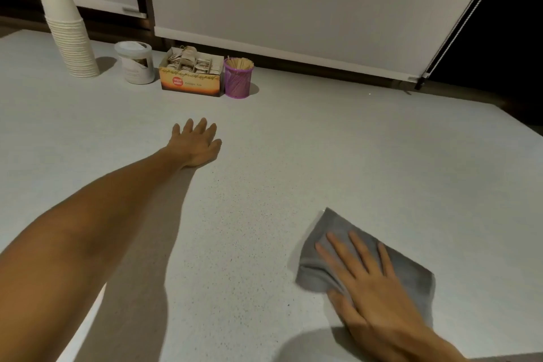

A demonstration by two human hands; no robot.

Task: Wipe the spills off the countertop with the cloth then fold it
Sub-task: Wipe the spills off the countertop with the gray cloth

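I am looking down at a pale, speckled worktop (pixel 293 141) that fills most of the view. My right hand (pixel 370 282) lies flat, fingers spread, pressing down on a grey cloth (pixel 408 276) near the lower right, close to me. The cloth is bunched into a rough, slanted shape; one corner points away from me and its left edge is rumpled beside my thumb. The hand is not closed around it, only resting on top.

My left hand (pixel 197 141) reaches far forward, arm stretched out across the worktop. Its palm faces down, fingers open and slightly fanned, and it grips nothing. It seems to rest on the surface, with a shadow of the arm falling to its right. The two hands are well apart.

Along the far edge of the worktop, in a row against the wall, stand four things. At the left is a tall, leaning stack of white paper cups (pixel 69 29). Just beside it is a white tub with a lid (pixel 135 62). Next comes an open cardboard box of tea bags (pixel 191 73), orange and brown on its front. Touching the box on the right is a purple mesh cup (pixel 237 79) full of wooden stirring sticks.

Behind them run light wall panels (pixel 293 0), and at the far right the view is dark. I cannot make out any spill on the worktop.
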